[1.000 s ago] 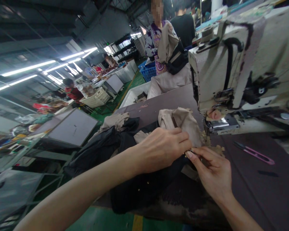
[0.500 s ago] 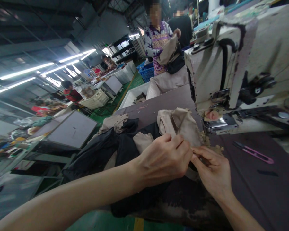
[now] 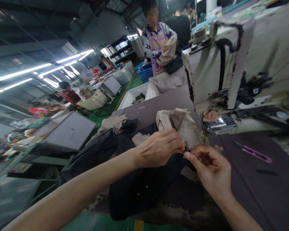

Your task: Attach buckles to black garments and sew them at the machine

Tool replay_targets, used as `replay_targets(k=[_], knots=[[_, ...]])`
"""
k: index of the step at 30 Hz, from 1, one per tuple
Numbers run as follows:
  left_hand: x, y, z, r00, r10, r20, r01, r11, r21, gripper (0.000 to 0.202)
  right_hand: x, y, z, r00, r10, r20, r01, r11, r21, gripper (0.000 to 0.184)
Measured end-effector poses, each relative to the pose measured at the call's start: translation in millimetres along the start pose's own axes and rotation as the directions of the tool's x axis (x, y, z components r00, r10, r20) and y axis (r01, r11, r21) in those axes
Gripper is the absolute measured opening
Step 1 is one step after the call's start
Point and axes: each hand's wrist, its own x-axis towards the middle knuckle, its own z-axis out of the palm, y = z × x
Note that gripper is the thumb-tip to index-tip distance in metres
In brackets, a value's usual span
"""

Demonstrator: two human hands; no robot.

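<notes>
A garment of black cloth (image 3: 139, 189) and beige cloth (image 3: 183, 123) lies bunched on the sewing table, its lower part hanging over the front edge. My left hand (image 3: 160, 148) is closed, its fingertips pinching a dark edge of the cloth. Close by on the right, my right hand (image 3: 213, 168) pinches the same edge between thumb and fingers. A short dark bit of the edge shows between the two hands; its detail is too small to make out. Beyond my right hand stands a sewing machine (image 3: 208, 72), its needle area to the right of the beige cloth.
Pink-handled thread snips (image 3: 255, 152) and a dark strip (image 3: 267, 172) lie on the table at right. More beige cloth (image 3: 113, 123) is at the left. Behind the table are a white bin (image 3: 128, 96), a blue basket (image 3: 145, 73) and a person (image 3: 157, 41) holding cloth.
My left hand has shifted slightly left and turned, exposing the dark edge between my fingertips. More black cloth shows below my hands. The person behind has moved a hand down onto the cloth.
</notes>
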Motion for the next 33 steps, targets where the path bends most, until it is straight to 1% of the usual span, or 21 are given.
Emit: replay_targets(k=[3,5,7,11,14,16,18,20,24,28,30,31,33], knots=[[-3,3,0.6,1.0,0.024,-0.002,-0.023,0.995,0.097,0.016,-1,1,-1,1.0,-0.015,-0.003,0.015,0.999,-0.043,0.012],[-1,8,-2.6,0.999,0.031,0.029,-0.035,0.984,0.173,0.016,-1,2,-1,1.0,-0.006,-0.019,0.005,0.999,-0.053,0.014],[2,12,-6.8,0.998,0.014,0.069,-0.029,0.974,0.225,0.017,-1,2,-1,1.0,-0.002,-0.03,0.0,0.998,-0.067,0.016],[10,19,-14.2,0.988,-0.053,0.148,0.014,0.967,0.255,0.017,-1,4,-1,0.999,-0.033,-0.041,0.028,0.993,-0.115,0.019],[17,23,-17.9,0.98,-0.088,0.181,0.036,0.96,0.276,0.018,-2,3,0,0.997,-0.068,-0.045,0.062,0.99,-0.13,0.02],[20,25,-19.3,0.976,-0.09,0.197,0.028,0.953,0.301,0.019,-2,2,0,0.995,-0.091,-0.044,0.084,0.985,-0.151,0.018],[21,24,-19.1,0.978,-0.061,0.201,-0.005,0.949,0.316,0.019,-1,-1,-1,0.992,-0.118,-0.035,0.11,0.979,-0.171,0.015],[18,22,-16.8,0.984,-0.003,0.177,-0.055,0.946,0.32,0.019,0,-5,-2,0.987,-0.16,-0.006,0.156,0.969,-0.192,0.013],[5,15,-7.8,0.989,0.118,0.09,-0.141,0.932,0.333,0.02,4,-11,-4,0.964,-0.249,0.091,0.263,0.94,-0.217,0.013],[-1,14,-0.9,0.985,0.168,0.028,-0.166,0.912,0.375,0.015,9,-16,-8,0.94,-0.291,0.178,0.331,0.904,-0.269,0.013],[1,14,-1.8,0.986,0.162,0.037,-0.164,0.912,0.377,0.015,11,-17,-10,0.923,-0.303,0.236,0.366,0.879,-0.304,0.013],[3,15,-3.7,0.987,0.15,0.064,-0.163,0.915,0.369,0.015,12,-17,-11,0.918,-0.303,0.258,0.377,0.87,-0.317,0.012],[9,15,-9.8,0.981,0.116,0.155,-0.163,0.925,0.344,0.018,12,-16,-12,0.914,-0.301,0.273,0.383,0.861,-0.334,0.011]])
